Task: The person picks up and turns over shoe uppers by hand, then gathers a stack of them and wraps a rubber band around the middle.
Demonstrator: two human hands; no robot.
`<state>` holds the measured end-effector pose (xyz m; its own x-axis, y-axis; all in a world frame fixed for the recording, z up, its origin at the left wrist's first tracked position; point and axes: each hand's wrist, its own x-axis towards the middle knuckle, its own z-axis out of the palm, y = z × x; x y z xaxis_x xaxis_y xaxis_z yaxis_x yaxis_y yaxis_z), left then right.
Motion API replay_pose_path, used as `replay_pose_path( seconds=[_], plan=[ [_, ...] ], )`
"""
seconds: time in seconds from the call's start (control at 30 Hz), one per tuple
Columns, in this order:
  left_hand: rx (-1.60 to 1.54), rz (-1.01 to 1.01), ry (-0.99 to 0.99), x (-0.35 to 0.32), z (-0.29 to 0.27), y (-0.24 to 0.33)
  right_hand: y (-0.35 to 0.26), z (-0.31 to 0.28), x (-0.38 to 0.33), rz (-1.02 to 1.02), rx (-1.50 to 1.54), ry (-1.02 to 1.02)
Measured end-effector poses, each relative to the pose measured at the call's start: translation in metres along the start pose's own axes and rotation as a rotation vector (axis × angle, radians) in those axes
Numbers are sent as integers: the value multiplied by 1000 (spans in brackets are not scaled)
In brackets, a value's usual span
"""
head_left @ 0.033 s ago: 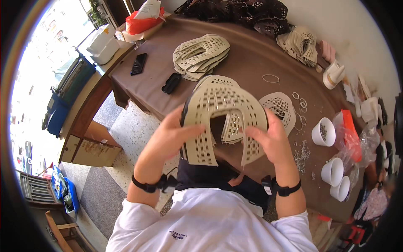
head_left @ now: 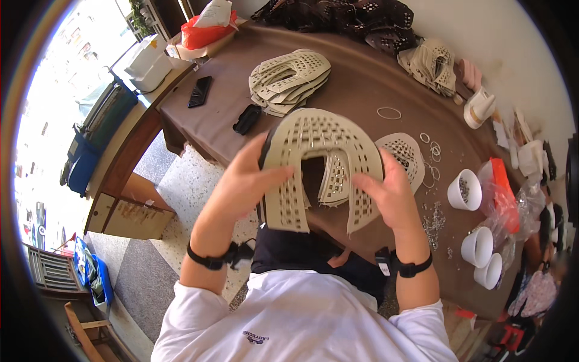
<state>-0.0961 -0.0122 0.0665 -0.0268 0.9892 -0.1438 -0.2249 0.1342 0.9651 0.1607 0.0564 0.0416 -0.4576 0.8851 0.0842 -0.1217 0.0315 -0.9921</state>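
Observation:
A cream, U-shaped shoe upper [head_left: 322, 136] with rows of square holes hangs between my hands, its two legs toward me. Small shiny bits show in some of its holes. My left hand [head_left: 244, 181] grips the left side, thumb on the front face and fingers behind. On the other side my right hand [head_left: 389, 190] holds it the same way. Through the gap between the legs, another perforated cream piece [head_left: 335, 178] shows behind; I cannot tell whether I hold it too. A stack of similar cream uppers [head_left: 283, 99] lies beyond, and a single one [head_left: 407, 154] rests at the right.
Rubber bands [head_left: 389, 113] and scattered metal studs [head_left: 433, 226] lie on the brown-covered table [head_left: 356, 78]. White cups [head_left: 465, 190] stand at the right by a red plastic bag [head_left: 505, 196]. A phone [head_left: 199, 92] and a black case [head_left: 246, 119] sit at the left.
The front upper has shifted slightly upward and away from me. It now covers the rear layer's top edge, which showed above it before. Both hands keep their grip.

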Motion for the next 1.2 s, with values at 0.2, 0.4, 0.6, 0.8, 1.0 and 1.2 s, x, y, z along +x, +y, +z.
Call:
replay_pose_path(
  seconds=[0.2,0.4,0.6,0.8,1.0,1.2],
  plan=[
    [899,89,215,78,-24,-15,37,-5,56,58,-573,207],
    [1242,160,372,71,-27,-38,61,-7,65,-36,-976,281],
    [1140,-68,357,82,-28,-47,62,3,100,113,-893,212],
    [1142,-164,244,82,-17,-40,77,6,132,253,-878,79],
    [1079,-153,244,89,-11,-57,74,2,135,144,-918,159],
    [1053,-250,333,84,5,-62,42,50,65,59,-1447,174]
  ],
)
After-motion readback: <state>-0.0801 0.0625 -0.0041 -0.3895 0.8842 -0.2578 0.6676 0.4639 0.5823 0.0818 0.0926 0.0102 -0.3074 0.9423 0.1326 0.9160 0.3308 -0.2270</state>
